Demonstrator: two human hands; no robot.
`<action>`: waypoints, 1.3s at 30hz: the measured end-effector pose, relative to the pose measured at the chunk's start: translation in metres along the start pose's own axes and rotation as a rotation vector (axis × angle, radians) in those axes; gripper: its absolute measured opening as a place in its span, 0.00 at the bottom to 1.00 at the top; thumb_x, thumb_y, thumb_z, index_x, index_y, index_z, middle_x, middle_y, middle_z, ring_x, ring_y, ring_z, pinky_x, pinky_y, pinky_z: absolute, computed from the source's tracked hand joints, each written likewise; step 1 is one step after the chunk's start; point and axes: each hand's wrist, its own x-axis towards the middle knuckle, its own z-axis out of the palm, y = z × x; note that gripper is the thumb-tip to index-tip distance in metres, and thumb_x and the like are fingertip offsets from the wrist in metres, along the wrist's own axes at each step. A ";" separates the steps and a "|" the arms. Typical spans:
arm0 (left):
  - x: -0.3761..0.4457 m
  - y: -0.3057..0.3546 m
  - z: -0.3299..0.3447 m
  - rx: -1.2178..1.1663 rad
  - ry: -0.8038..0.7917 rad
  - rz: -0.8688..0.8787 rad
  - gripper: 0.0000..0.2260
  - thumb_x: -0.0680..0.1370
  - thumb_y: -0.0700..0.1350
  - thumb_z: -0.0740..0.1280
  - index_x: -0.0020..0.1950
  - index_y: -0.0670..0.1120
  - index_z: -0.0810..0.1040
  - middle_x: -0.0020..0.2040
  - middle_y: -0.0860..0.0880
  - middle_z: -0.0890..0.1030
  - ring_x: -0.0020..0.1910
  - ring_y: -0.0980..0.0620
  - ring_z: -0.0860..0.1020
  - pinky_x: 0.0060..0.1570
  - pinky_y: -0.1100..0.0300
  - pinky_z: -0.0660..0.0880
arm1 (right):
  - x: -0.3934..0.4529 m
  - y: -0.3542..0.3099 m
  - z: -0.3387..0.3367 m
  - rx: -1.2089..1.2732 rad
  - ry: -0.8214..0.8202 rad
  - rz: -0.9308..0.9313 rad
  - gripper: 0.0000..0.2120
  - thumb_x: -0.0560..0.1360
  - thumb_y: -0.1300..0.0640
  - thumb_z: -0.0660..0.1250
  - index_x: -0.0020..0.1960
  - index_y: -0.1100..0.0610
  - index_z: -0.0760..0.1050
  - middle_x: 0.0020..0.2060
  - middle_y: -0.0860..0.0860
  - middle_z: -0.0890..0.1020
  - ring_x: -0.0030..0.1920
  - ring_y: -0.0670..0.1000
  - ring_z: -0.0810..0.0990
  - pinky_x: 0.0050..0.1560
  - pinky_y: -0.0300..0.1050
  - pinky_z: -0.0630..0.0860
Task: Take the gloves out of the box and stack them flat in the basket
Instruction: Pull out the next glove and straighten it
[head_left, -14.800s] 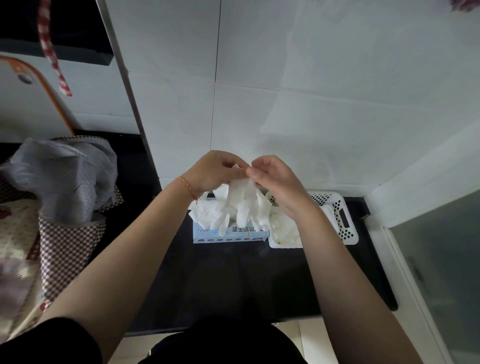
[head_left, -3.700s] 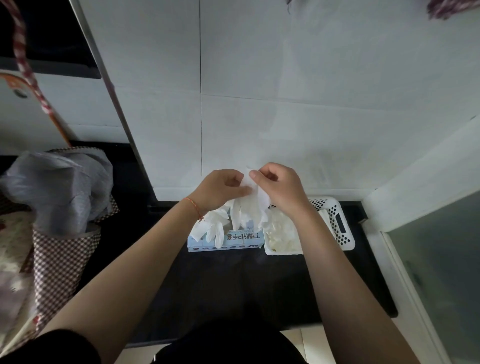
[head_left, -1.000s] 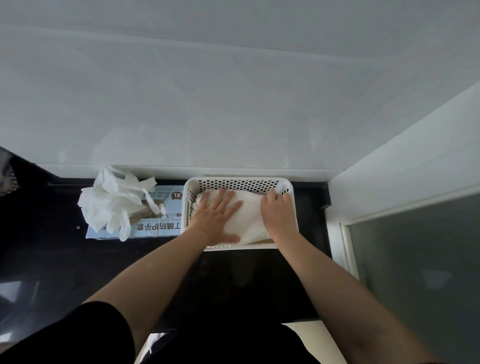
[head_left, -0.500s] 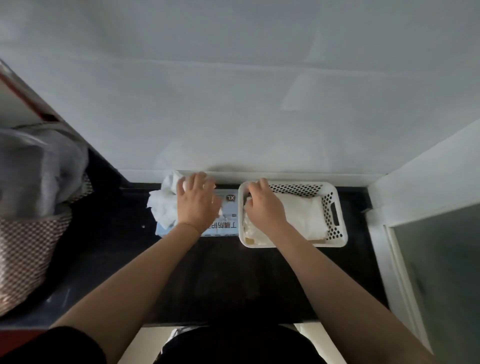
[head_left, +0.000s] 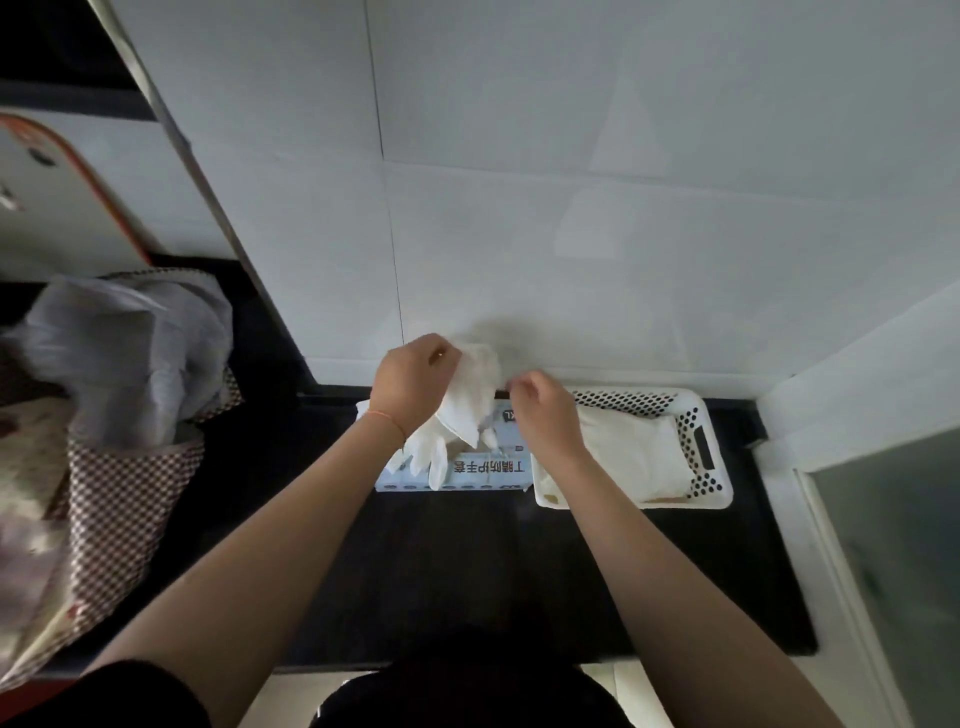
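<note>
- The glove in hand is a white one, raised above the box; its cuff end is up between the two hands and its fingers droop toward the box top, where more loose gloves spill from the opening and over the front face
- The left hand is curled round the upper part of the glove; the right hand is curled too, its fingertips at the glove's right edge, though whether it really pinches the material there is too blurred to tell
- The box lies on the dark bench, just left of the white perforated basket and close against it; the basket already holds a flat pile of gloves
- Judged from this, the step in hand is the drawing out and spreading of one more glove, with carrying and laying it down not yet done; the task looks partly through, since the box is far from spent
- The next move calls for pulling the glove straight between both hands so no finger stays folded; then moving it right over the basket and lowering it squarely onto the pile; a light press would flatten it
- One risk: the thin gloves cling, so a neighbour may be dragged out with it
</note>
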 end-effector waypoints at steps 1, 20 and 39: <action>0.001 0.006 -0.005 -0.068 -0.015 -0.028 0.08 0.81 0.47 0.63 0.45 0.46 0.79 0.37 0.51 0.79 0.37 0.52 0.75 0.37 0.61 0.71 | -0.001 -0.005 -0.004 0.091 0.009 0.042 0.11 0.80 0.55 0.61 0.49 0.59 0.78 0.42 0.52 0.81 0.44 0.53 0.79 0.44 0.48 0.73; -0.007 -0.012 -0.018 -0.013 -0.193 -0.345 0.10 0.73 0.40 0.68 0.53 0.47 0.74 0.49 0.49 0.80 0.46 0.45 0.81 0.44 0.53 0.79 | -0.010 -0.021 -0.039 0.296 -0.175 0.202 0.07 0.71 0.59 0.69 0.49 0.57 0.78 0.43 0.54 0.83 0.46 0.54 0.81 0.49 0.50 0.76; -0.012 0.055 -0.013 -0.403 -0.464 0.166 0.07 0.72 0.39 0.76 0.41 0.46 0.79 0.37 0.59 0.81 0.39 0.62 0.79 0.48 0.69 0.73 | -0.026 -0.081 -0.086 0.008 0.061 -0.285 0.06 0.76 0.58 0.64 0.40 0.51 0.74 0.33 0.50 0.75 0.34 0.44 0.70 0.35 0.36 0.67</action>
